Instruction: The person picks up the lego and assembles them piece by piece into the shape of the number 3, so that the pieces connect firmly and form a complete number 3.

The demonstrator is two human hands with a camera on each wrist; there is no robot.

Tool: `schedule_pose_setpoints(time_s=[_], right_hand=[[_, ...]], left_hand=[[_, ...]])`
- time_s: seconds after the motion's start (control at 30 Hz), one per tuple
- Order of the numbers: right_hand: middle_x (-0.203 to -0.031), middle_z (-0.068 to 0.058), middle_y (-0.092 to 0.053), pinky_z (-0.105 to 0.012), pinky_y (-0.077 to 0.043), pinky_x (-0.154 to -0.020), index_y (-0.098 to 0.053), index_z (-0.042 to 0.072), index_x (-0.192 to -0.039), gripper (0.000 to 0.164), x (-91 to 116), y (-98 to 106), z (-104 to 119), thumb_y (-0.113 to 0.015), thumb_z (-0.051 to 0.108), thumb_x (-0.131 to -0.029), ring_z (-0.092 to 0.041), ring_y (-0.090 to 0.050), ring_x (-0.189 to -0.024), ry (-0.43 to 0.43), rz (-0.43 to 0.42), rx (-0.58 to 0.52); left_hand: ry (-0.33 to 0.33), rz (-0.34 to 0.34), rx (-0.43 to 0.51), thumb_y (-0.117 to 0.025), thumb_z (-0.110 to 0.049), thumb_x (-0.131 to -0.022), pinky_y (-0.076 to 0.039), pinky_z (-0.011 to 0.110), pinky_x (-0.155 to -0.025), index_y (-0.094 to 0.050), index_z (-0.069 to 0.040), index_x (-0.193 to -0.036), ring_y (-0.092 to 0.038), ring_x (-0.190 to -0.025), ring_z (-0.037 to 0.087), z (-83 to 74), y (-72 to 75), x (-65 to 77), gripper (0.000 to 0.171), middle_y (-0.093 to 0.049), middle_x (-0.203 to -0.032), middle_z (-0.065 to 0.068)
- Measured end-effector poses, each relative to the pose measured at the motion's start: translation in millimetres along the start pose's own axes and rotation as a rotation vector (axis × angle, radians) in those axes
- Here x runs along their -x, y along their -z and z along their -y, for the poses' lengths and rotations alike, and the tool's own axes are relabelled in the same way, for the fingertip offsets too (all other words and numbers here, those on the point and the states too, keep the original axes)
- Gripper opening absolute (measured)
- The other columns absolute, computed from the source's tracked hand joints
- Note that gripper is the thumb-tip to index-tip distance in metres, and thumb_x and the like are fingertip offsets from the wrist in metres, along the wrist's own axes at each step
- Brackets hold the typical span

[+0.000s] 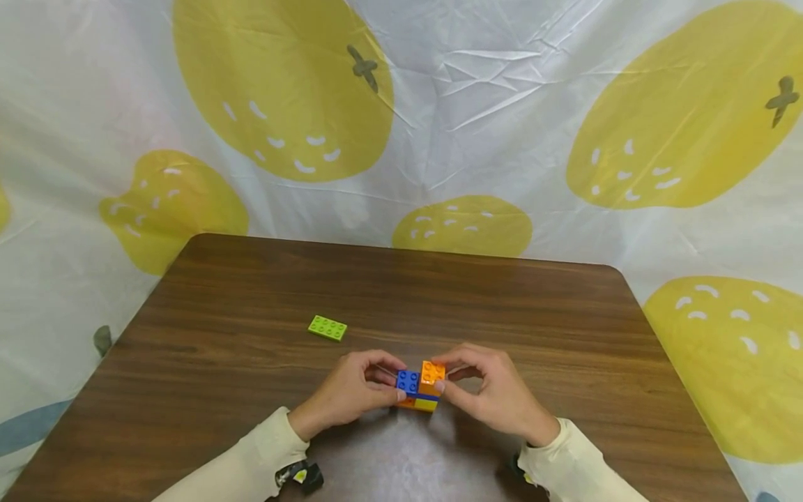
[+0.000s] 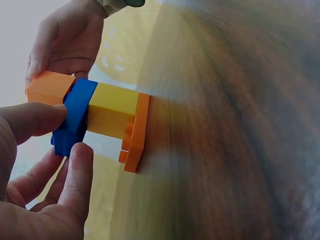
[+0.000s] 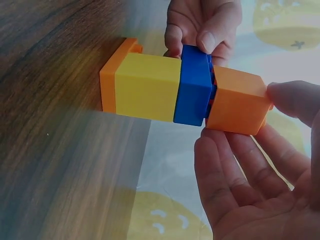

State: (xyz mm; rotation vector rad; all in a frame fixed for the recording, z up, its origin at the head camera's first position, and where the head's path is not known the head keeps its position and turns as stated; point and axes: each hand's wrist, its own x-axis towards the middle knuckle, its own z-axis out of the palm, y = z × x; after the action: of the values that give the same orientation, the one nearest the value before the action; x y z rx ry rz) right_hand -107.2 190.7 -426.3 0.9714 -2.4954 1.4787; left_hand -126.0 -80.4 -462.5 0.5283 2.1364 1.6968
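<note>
A small stack of toy building bricks stands on the table before me. Its bottom is a thin orange plate (image 2: 140,145), topped by a yellow brick (image 3: 147,86) at one end. Across the yellow brick lies a blue brick (image 3: 192,92), overhanging the plate. My left hand (image 1: 348,392) pinches the blue brick's overhanging end between thumb and fingers. With thumb and fingers my right hand (image 1: 495,392) holds an orange brick (image 3: 237,100) over the blue brick's right half. It sits slightly tilted there, blue studs showing in a narrow gap.
A lime green plate with studs (image 1: 327,328) lies on the brown wooden table (image 1: 251,293), left of and beyond the hands. Behind the table hangs a white cloth (image 1: 477,153) printed with yellow fruit.
</note>
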Motion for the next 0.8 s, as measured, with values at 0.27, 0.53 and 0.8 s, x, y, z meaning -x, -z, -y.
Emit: schedule_pose_setpoints(time_s=[0.27, 0.53, 0.8], right_hand=[[-0.109, -0.005, -0.078, -0.035, -0.066, -0.08, -0.077, 0.009, -0.116, 0.025, -1.3, -0.7, 0.0, -0.082, 0.007, -0.091, -0.013, -0.075, -0.094, -0.003, 0.002, -0.001], [-0.105, -0.005, -0.077, -0.035, -0.066, -0.074, -0.078, 0.011, -0.111, 0.022, -2.5, -5.2, -1.0, -0.083, 0.007, -0.09, -0.014, -0.075, -0.09, 0.012, -0.012, -0.028], [-0.104, -0.005, -0.077, -0.034, -0.066, -0.07, -0.079, 0.012, -0.108, 0.02, -3.3, -6.7, -3.5, -0.083, 0.008, -0.089, -0.013, -0.074, -0.085, -0.009, -0.006, -0.038]], left_hand=[[-0.001, 0.001, -0.004, -0.086, -0.016, -0.088, -0.063, 0.025, -0.084, -0.074, -0.007, -0.12, -0.074, -0.101, 0.019, -0.1, 0.1, -0.1, 0.035, -0.075, -0.119, 0.011], [-0.003, 0.001, 0.006, -0.086, -0.015, -0.088, -0.063, 0.025, -0.085, -0.074, -0.006, -0.12, -0.074, -0.101, 0.02, 1.2, 0.1, 0.7, 0.035, -0.075, -0.118, 0.012], [-0.012, -0.008, 0.008, -0.086, -0.014, -0.087, -0.063, 0.025, -0.083, -0.074, -0.005, -0.119, -0.074, -0.099, 0.019, 0.5, -1.0, -0.1, 0.036, -0.075, -0.116, 0.011]])
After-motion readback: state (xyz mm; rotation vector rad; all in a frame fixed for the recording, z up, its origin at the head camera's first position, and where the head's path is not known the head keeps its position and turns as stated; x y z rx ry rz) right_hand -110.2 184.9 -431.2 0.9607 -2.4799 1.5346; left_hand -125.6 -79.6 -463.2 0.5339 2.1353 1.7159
